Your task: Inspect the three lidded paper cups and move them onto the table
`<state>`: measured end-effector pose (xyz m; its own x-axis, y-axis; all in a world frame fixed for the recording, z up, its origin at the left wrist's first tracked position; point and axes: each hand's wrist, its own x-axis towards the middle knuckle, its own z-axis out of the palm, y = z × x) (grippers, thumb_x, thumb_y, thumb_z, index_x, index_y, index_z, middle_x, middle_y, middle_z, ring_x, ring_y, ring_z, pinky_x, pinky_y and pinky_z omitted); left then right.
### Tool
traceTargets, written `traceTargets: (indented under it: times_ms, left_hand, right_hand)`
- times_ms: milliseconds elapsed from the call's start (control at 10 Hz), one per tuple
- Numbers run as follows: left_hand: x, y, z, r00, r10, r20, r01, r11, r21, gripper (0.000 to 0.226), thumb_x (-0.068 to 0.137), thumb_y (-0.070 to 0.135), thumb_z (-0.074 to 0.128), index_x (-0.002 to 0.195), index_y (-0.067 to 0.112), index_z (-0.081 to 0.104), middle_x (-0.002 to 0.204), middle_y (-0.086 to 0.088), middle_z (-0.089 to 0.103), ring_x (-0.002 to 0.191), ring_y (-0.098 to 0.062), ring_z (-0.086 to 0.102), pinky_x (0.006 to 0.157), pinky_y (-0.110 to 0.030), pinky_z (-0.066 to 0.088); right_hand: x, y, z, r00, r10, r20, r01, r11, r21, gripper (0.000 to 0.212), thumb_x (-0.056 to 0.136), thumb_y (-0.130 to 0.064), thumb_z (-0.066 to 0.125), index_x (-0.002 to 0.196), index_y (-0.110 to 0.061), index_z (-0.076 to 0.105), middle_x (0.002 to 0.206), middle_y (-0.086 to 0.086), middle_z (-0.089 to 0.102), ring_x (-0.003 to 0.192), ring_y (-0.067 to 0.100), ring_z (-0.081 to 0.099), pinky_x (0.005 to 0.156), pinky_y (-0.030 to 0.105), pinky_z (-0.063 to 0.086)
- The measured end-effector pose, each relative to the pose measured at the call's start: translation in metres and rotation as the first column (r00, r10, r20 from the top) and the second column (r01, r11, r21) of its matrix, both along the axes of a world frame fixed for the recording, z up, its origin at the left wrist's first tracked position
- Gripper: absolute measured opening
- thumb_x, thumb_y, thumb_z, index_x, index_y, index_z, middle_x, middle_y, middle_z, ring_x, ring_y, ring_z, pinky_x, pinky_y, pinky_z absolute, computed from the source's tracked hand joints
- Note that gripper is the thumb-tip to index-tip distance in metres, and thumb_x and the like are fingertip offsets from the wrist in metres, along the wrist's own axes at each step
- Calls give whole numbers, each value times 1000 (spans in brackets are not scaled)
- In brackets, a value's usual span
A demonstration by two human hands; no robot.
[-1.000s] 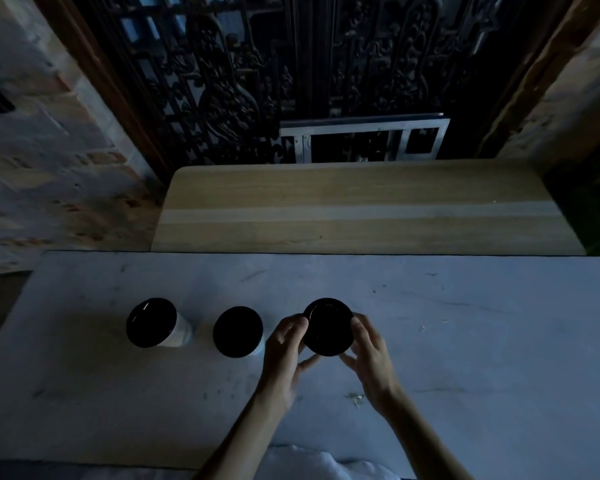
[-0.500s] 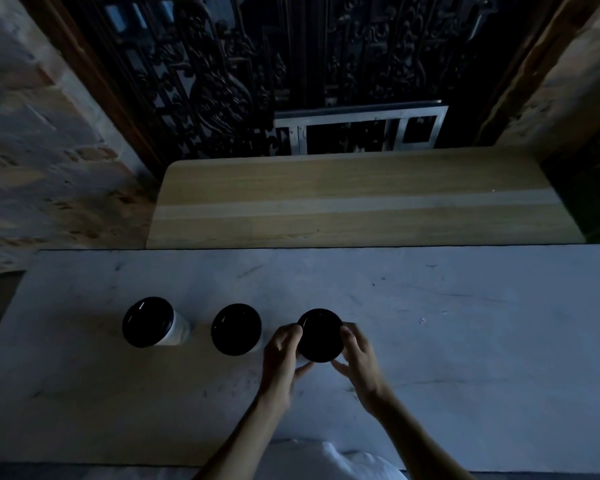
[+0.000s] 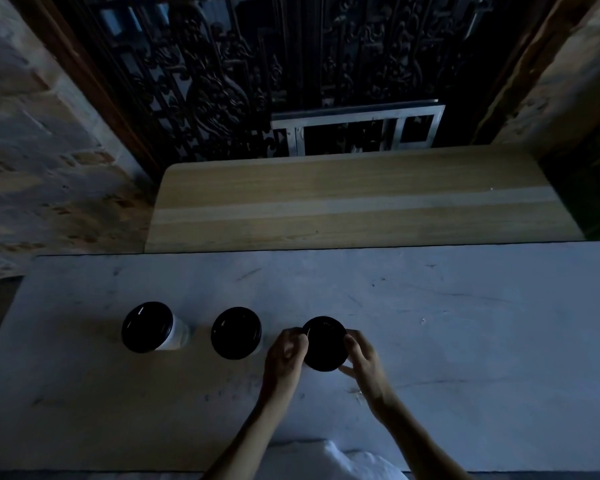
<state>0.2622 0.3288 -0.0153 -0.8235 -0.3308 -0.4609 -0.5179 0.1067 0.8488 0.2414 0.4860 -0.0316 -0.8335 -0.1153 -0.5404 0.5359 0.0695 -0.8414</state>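
Note:
Three white paper cups with black lids stand in a row on the grey table (image 3: 465,341). The left cup (image 3: 148,327) shows its white wall. The middle cup (image 3: 236,332) is seen almost from straight above. The right cup (image 3: 326,342) is held between both hands: my left hand (image 3: 286,355) grips its left side, my right hand (image 3: 362,358) its right side. Its wall is hidden by the lid and my fingers. I cannot tell whether it rests on the table or is held just above it.
Beyond the grey table lies a lower wooden board (image 3: 361,202). Behind it stands a dark ornate metal gate (image 3: 257,64) with a white frame (image 3: 357,129) leaning on it. Rough stone walls flank both sides. White cloth (image 3: 326,462) shows at the near edge.
The right cup's lid looks smaller than a second ago, so the cup has come down toward the table. Both hands stayed on it. The other two cups have not moved.

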Motion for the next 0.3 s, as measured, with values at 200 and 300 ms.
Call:
traceTargets:
  times_ms: [200,300]
  left_hand:
    - [4,-5,-8,995,-70,-75,55,981,-184,31,102,17,63,132,14,61,126,1,65,117,-15,65,89,-9,51]
    - [1,-4,-3,984,-104,-143,63,962,-266,38,100,21,63,138,16,59,133,3,57,128,-20,59,102,-30,49]
  right_hand:
    - [0,4,1,987,55,-152,-22,977,213,80,74,-80,46,124,-19,61,121,4,73,111,23,70,90,41,56]
    - [-3,4,6,976,101,-194,-37,951,308,84,78,-76,38,135,-17,57,135,4,66,117,22,67,89,34,51]
